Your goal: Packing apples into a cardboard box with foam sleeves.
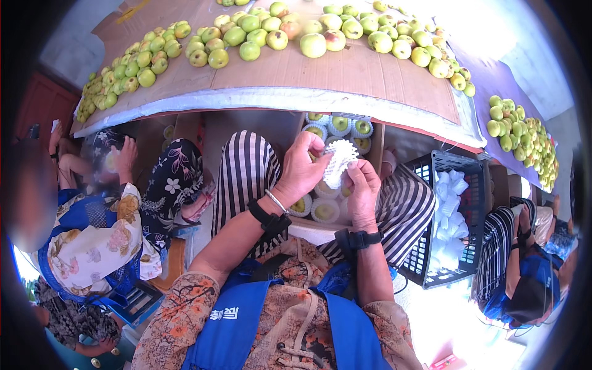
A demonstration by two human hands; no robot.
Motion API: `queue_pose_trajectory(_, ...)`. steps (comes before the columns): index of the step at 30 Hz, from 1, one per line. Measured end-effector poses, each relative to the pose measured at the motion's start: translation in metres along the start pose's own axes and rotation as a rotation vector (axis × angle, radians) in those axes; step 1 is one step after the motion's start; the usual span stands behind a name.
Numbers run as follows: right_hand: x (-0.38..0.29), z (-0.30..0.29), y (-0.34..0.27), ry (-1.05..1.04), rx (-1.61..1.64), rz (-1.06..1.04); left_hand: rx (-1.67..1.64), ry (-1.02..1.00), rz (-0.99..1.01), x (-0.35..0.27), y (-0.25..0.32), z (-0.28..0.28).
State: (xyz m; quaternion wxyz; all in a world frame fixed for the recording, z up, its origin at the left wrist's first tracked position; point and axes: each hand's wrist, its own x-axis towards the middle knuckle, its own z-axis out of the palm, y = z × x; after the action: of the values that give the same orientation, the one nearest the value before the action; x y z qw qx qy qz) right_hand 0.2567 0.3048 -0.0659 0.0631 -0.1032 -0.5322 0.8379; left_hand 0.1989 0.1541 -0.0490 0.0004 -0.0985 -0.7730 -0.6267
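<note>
A white foam fruit net (340, 162) is held between my two hands, above a cardboard box between my knees. My left hand (300, 164) is at the net's left side, with the thumb against it and the other fingers partly hidden. The thumb and fingers of my right hand (364, 189) pinch its lower right edge. The net looks bunched up, and I see no fruit in it. Below, the cardboard box (377, 148) contains several green apples (340, 124) in white foam nets, partly covered by my hands.
Ahead, a cardboard-covered table (296, 74) carries rows of loose green apples (249, 51). At my right stands a black plastic crate (430, 277) of foam nets (448, 222). A co-worker in a floral top (97, 236) sits close on my left; other people sit farther right.
</note>
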Motion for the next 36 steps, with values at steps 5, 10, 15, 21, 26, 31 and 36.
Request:
queue_pose_trajectory(5, -0.002, 0.01, -0.006, 0.041, -0.035, -0.048, 0.294, -0.008, 0.336, -0.001, 0.004, -0.006)
queue_pose_trajectory(10, -0.004, 0.007, -0.007, 0.002, -0.111, -0.076, -0.091, -0.233, 0.018, 0.002, 0.003, -0.012)
queue_pose_trajectory(15, -0.003, 0.007, 0.0, -0.014, -0.159, -0.141, -0.164, -0.373, -0.168, 0.003, -0.002, -0.011)
queue_pose_trajectory(21, -0.001, 0.002, 0.003, 0.043, -0.128, 0.012, -0.059, -0.124, -0.04, 0.007, -0.015, -0.01)
queue_pose_trajectory(26, 0.001, -0.011, 0.004, 0.027, 0.17, 0.302, -0.742, -0.16, -0.288, 0.015, -0.007, -0.019)
queue_pose_trajectory(31, 0.007, 0.0, -0.008, 0.023, 0.325, 0.275, -0.743, -0.269, -0.362, 0.008, -0.002, -0.016)
queue_pose_trajectory(36, 0.003, 0.003, -0.002, -0.152, 0.172, 0.162, -0.267, -0.274, -0.257, 0.006, 0.003, -0.01)
